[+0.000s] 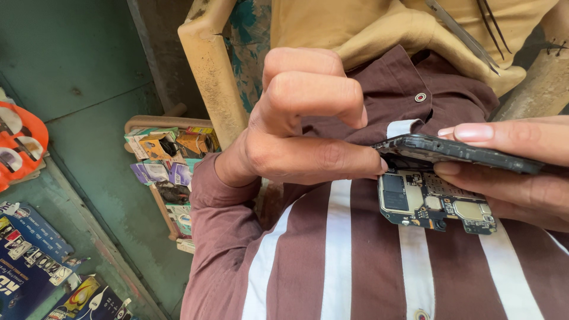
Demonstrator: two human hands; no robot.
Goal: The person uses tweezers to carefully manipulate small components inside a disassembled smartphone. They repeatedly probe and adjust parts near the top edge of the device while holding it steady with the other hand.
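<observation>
Holding the dark, flat phone body [456, 151] edge-on, your right hand [515, 169] has its fingers wrapped around the frame, one finger lying along the top edge and the others under it. Your left hand [302, 127] is curled nearly into a fist, and its thumb presses against the left end of the phone body, where the case opens. Just below the phone, a green circuit board with metal shields [430, 201] hangs out of the body, in front of your maroon shirt with white stripes [332, 255]. You are sitting on a worn cream plastic chair [207, 65]. At the left, small coloured cardboard boxes [169, 160] stand on a shelf beside the chair.
</observation>
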